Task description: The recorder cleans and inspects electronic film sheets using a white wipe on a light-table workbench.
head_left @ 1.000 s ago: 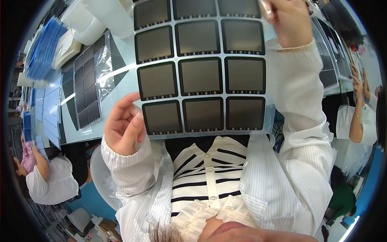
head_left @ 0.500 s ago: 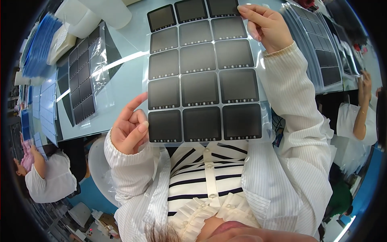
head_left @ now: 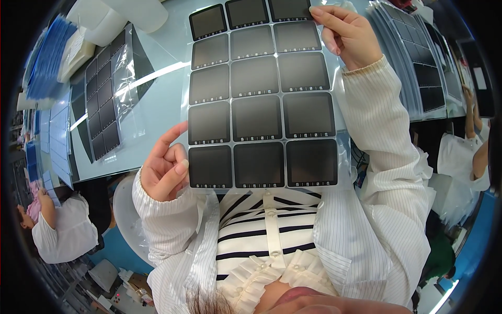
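Held up in front of me is a clear plastic sheet bearing rows of dark rectangular panels, each with a strip of small pale marks along its lower edge. My left hand pinches its lower left edge between thumb and fingers, the index finger reaching up the side. At the upper right corner, my right hand grips the sheet between thumb and forefinger. The sheet's upper rows reflect grey light, while the bottom row looks nearly black.
On the glass-topped table at left lies another panelled sheet. Behind it are a stack of blue sheets and white rolls. A pile of panelled sheets stands at right. Other people sit on both sides.
The held sheet has shifted slightly left and tilted a little, its bottom edge lower. My left hand moved slightly left with it; both hands keep their hold.
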The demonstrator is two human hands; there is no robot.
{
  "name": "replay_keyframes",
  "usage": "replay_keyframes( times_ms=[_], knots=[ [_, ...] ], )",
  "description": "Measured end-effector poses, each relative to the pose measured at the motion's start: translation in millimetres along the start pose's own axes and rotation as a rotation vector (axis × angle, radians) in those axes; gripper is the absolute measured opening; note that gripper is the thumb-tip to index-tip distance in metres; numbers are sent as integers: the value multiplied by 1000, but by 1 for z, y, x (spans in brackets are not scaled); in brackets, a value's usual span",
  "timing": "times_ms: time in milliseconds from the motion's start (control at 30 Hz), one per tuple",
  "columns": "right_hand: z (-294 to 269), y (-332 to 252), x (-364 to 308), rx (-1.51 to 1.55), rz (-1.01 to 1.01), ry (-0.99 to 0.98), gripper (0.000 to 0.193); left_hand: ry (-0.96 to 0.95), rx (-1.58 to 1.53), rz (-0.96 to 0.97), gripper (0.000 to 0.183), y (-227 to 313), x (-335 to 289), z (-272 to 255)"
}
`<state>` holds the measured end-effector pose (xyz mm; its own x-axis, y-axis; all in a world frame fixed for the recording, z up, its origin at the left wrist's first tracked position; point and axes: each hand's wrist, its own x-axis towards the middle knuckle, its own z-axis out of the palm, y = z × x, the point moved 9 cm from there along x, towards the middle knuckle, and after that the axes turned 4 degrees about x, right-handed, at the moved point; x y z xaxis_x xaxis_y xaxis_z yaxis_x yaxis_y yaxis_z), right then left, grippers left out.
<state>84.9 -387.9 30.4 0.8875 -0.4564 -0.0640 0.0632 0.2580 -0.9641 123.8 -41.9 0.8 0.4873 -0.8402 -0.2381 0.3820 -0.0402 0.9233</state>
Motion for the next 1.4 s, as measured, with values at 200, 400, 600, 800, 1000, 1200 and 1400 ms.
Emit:
replay_keyframes(
  times_ms=[200,400,600,800,1000,1200,1400],
  knots=[
    [-12,-1,-6,-224,-128,75,24,-36,-76,-18,65,-2,0,5],
    [-18,3,-4,-203,-128,27,23,-46,-110,-14,66,-7,-2,7],
    [-13,1,-11,-136,-103,-13,22,-116,-67,-29,73,-7,-8,14],
    [-2,-5,-25,-181,-103,14,22,-201,-31,-1,77,-16,-16,14],
    [7,-3,-35,-171,-43,-3,21,-196,70,-35,79,-22,-24,14],
    [12,1,-38,-167,12,-21,19,-223,185,1,77,-33,-26,8],
    [14,5,-29,-169,78,-50,20,-144,249,17,74,-23,-23,8]
  ],
)
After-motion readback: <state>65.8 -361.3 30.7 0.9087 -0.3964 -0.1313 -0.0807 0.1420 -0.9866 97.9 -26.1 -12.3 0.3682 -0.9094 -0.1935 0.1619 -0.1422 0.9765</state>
